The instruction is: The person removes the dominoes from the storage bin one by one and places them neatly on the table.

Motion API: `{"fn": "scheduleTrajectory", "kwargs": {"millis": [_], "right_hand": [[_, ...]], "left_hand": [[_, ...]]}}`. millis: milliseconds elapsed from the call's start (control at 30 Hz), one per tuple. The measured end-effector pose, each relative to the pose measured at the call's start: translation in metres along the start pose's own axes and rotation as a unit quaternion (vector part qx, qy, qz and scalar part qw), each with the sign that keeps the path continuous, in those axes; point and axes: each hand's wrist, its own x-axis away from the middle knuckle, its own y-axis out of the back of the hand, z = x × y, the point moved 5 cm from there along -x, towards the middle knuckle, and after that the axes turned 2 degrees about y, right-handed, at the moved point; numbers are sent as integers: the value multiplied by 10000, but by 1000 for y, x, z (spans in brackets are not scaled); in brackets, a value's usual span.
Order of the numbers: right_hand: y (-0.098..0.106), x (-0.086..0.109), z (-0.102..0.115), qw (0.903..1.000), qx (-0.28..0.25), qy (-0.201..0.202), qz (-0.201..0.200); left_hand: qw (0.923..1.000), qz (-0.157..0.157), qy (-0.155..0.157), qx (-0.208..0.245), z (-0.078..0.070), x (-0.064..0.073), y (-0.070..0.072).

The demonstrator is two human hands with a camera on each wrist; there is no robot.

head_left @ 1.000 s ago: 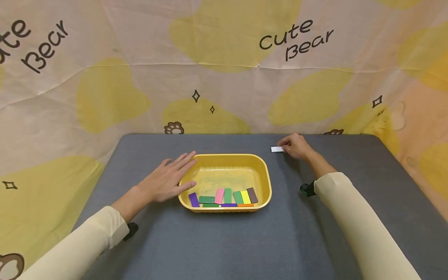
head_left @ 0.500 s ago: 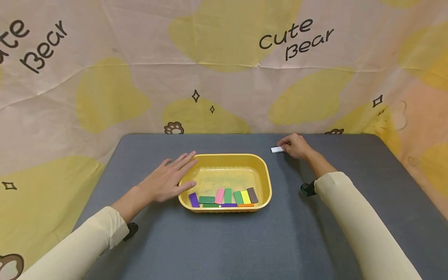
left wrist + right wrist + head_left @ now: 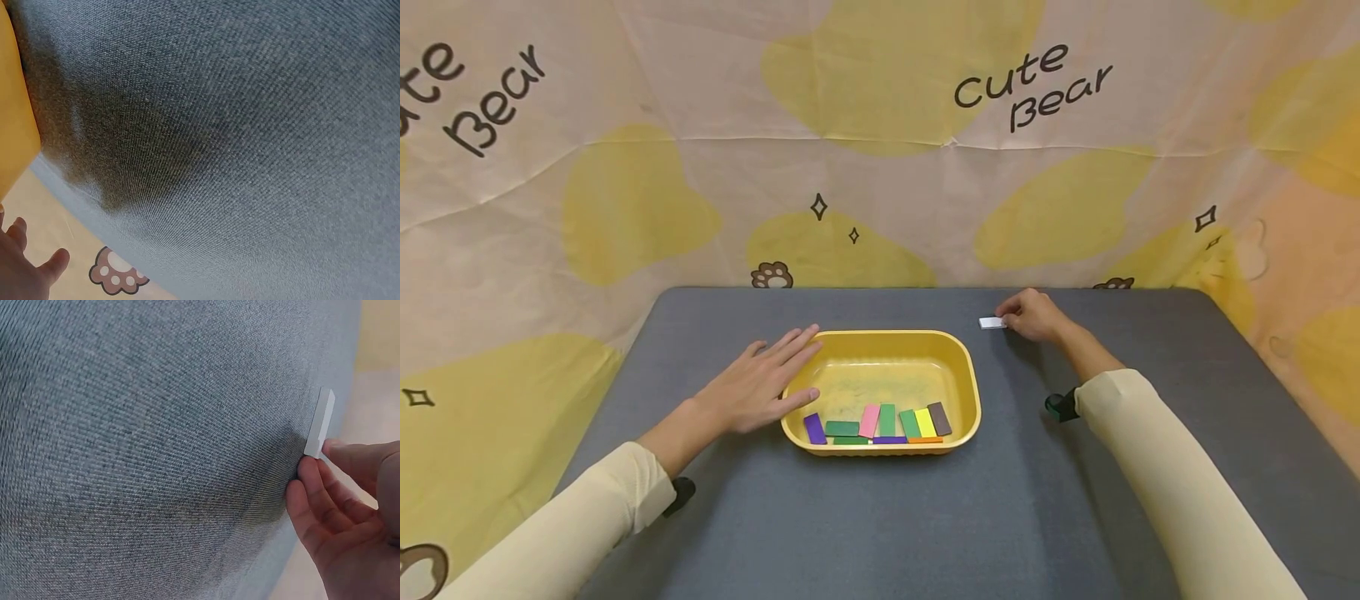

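The right hand (image 3: 1036, 317) reaches far across the table (image 3: 917, 525), pinching a white block (image 3: 990, 323) near the tray's (image 3: 887, 379) far right corner; its long axis runs sideways, free end left. The left hand (image 3: 760, 383) spreads wide at the tray's left rim.

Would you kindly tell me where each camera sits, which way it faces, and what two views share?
Head: worn on the head, facing forward and down at the gray table, yellow tray and printed backdrop; left hand, right hand and sleeves show.
Left wrist: on that wrist, facing mostly the table, tray at left edge; part of the left hand shows lower left.
Right wrist: on that wrist, facing the table and white piece; the right hand's fingers pinch it.
Shared: head and right wrist both show the white piece.
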Motion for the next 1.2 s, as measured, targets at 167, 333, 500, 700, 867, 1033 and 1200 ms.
{"fn": "scheduleTrajectory", "kwargs": {"millis": [167,333,500,700,867,1033,1200], "right_hand": [[0,0,0,10000,-8,-31,-41],[1,2,2,10000,-16,-34,-56],[4,3,3,10000,52,-34,-35],[6,5,2,9997,116,-115,205],[11,7,5,9991,150,5,384],[22,9,18,9988,-21,273,410],[32,6,40,9968,122,635,475]], "left_hand": [[10000,-55,-24,-23,-1,0,1],[10000,-78,-33,-35,-2,0,3],[10000,-74,-33,-45,-2,1,3],[10000,-68,-18,-48,-2,1,4],[10000,-58,-16,-18,-2,1,3],[10000,-57,-9,-31,-2,2,3],[10000,-54,-1,-30,-2,2,3]]}}
